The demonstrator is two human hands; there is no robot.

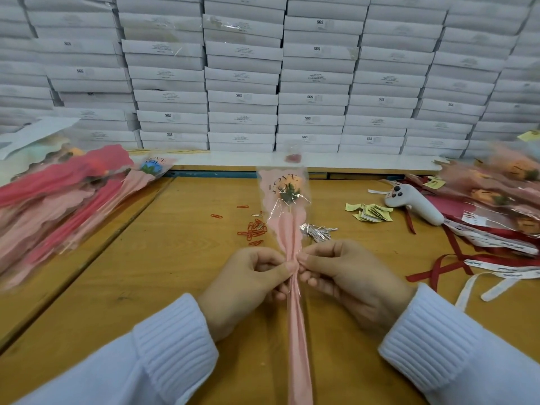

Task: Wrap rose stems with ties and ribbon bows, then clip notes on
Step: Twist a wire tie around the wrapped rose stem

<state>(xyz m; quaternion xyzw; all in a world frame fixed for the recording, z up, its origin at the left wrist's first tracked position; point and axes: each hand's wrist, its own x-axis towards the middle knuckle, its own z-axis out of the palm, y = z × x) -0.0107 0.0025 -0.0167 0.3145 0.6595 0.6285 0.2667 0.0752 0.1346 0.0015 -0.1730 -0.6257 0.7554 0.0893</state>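
The left grip [248,285] and right grip [347,279] both pinch the gathered waist of a wrapped rose [287,197], with fingertips curled tight on its pink-and-clear wrap from either side. The rose stretches over the table [175,229], bloom at the far end and stem tail running near, between two white cuffs [172,343]. Just beyond the grips lie silver ties [317,230] on the right and red paper clips [255,229] on the left. Yellow notes [369,211] and ribbons [483,238] lie further right. A pile of wrapped roses [58,200] lies at the left.

Stacked white boxes [242,97] behind wooden table [175,258]; white controller [415,203] at right.
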